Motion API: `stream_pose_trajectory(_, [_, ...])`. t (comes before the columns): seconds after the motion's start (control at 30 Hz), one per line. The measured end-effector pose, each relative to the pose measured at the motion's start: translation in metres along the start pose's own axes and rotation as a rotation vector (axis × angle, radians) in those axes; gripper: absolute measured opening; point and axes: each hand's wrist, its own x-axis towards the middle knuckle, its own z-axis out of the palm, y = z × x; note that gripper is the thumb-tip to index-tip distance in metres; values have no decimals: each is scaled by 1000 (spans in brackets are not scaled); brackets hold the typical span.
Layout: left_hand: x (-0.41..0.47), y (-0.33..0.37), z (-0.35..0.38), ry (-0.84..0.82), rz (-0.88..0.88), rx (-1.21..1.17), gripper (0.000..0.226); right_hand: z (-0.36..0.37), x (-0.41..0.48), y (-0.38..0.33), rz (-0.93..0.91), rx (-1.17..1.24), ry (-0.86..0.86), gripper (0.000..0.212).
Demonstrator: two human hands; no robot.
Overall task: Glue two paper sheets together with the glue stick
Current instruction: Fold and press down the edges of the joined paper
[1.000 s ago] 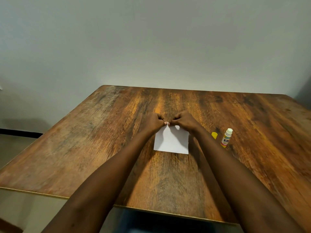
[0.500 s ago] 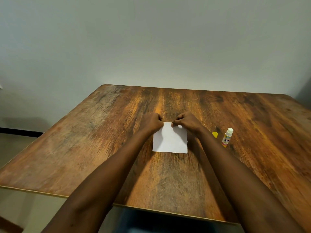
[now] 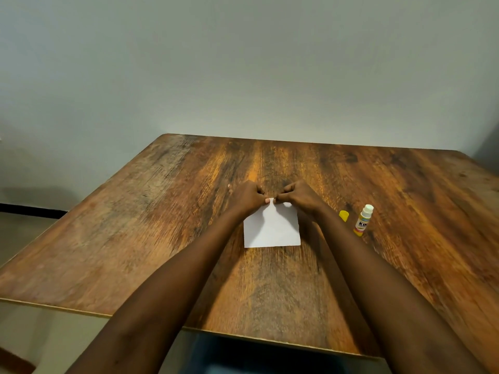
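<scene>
Two hands: left hand (image 3: 247,197), right hand (image 3: 299,195); each grip pinching paper sheets' (image 3: 272,230) 12 o'clock edge; thumbs rejoined mid-edge
Meaning: seam likely being pressed, flat on desk (image 3: 135,238)
Glue stick (image 3: 363,221): 3 o'clock, untouched

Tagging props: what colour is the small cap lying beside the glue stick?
Yellow; the cap shows best in the head view, left of the glue stick.
</scene>
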Motion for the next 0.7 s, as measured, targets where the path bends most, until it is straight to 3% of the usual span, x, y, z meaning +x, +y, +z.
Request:
stream_pose_trajectory(0.27, [3,-11,-4,-34,-23,-28,21,-2,-1,6,42,20,37,22])
stream_pose_trajectory(0.37, [3,-13,-6,-16,-29,-39,20,-4,-4,6,76,141,68,27])
stream_pose_trajectory(0.7, [-1,-6,-3,-105,4,-40,23,1,-5,12,113,179,54,14])
